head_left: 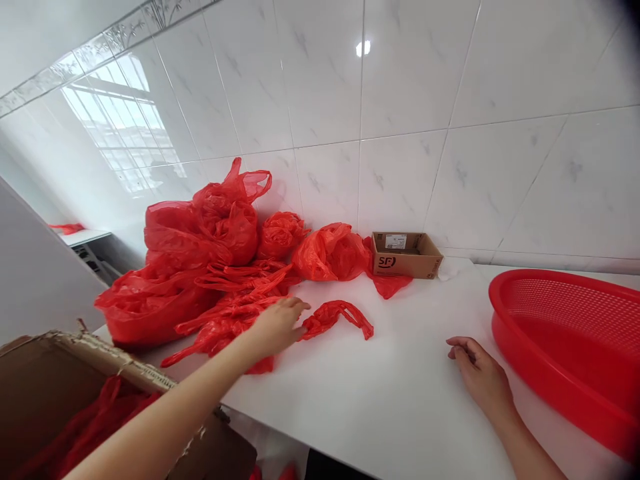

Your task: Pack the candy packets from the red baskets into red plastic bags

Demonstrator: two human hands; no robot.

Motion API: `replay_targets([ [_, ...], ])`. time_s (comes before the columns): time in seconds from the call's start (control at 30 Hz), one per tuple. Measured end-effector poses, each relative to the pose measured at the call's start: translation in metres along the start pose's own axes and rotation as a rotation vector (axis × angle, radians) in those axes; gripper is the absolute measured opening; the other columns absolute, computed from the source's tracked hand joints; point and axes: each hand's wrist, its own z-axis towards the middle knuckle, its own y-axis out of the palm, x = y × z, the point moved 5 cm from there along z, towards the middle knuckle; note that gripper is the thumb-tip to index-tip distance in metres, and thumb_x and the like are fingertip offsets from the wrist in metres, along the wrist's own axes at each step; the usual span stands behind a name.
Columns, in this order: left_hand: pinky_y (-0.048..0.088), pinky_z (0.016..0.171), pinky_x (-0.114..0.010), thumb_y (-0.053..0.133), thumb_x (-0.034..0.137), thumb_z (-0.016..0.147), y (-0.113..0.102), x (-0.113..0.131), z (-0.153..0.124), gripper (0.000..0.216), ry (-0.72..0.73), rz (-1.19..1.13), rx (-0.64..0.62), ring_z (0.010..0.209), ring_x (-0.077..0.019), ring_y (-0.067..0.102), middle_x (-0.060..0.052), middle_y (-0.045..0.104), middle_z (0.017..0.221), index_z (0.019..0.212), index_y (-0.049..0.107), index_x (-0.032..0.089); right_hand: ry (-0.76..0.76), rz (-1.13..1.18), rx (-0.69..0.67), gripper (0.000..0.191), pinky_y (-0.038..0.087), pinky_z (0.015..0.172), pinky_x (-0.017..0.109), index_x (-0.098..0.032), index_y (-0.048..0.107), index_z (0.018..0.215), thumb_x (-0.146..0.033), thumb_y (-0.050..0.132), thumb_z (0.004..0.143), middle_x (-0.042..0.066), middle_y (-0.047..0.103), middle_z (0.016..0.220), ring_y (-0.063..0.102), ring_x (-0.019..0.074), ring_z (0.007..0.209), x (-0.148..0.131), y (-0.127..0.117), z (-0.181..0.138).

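My left hand [280,325] reaches across the white table, thumb and fingers apart, right beside a twisted red plastic bag [340,317]. Its fingertips are at the near end of that bag; whether they touch it is hard to make out. Just behind and left of this hand, a loose heap of flattened red plastic bags [235,310] is spread out. My right hand [483,380] rests on the table at the right, its fingers loosely curled in and nothing visible in them. It lies close to the wall of a red plastic basket [540,363].
Stuffed red bags [200,233] pile up against the tiled wall. A small brown cardboard box [413,265] stands at the back of the table [380,393]. A worn large carton [215,443] holding red bags is at the lower left, below the table edge.
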Motion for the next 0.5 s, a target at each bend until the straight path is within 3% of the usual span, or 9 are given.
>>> replay_targets([
  [0.1,0.044,0.100,-0.050,0.062,0.033,0.088,0.028,0.035,0.040,0.045,-0.014,-0.050,-0.018,0.119,-0.0281,0.054,-0.012,0.056,0.132,0.130,0.053,0.018,-0.007,0.026,0.003,0.029,0.044,0.062,0.031,-0.028,0.061,0.095,-0.045,0.042,0.082,0.000,0.070,0.088,0.063,0.0209,0.076,0.000,0.002,-0.001],
  [0.23,0.051,0.089,-0.046,0.060,0.034,0.091,0.049,0.059,0.076,0.031,-0.072,-0.199,-0.024,0.104,-0.0233,0.061,-0.010,0.062,0.119,0.116,0.060,0.016,-0.001,0.071,0.001,0.029,0.044,0.064,0.032,-0.026,0.061,0.095,-0.043,0.042,0.082,0.001,0.069,0.088,0.062,0.0207,0.073,0.000,0.002,-0.001],
  [0.4,0.050,0.070,-0.033,0.052,0.041,0.092,0.064,0.106,0.071,0.030,-0.060,-0.609,0.059,0.075,-0.0172,0.063,-0.004,0.067,0.083,0.090,0.066,0.014,0.003,0.291,-0.052,0.029,0.045,0.069,0.031,-0.023,0.061,0.097,-0.045,0.047,0.084,0.003,0.067,0.086,0.062,0.0217,0.080,-0.025,-0.001,-0.016],
  [0.5,0.044,0.059,-0.028,0.048,0.046,0.090,0.087,0.148,0.052,0.038,-0.037,-0.902,0.067,0.064,-0.0172,0.059,-0.003,0.066,0.068,0.076,0.067,0.015,-0.009,0.586,-0.277,0.041,0.047,0.071,0.032,-0.023,0.058,0.113,-0.053,0.051,0.086,0.005,0.068,0.094,0.062,0.0198,0.078,-0.063,0.011,-0.043],
])
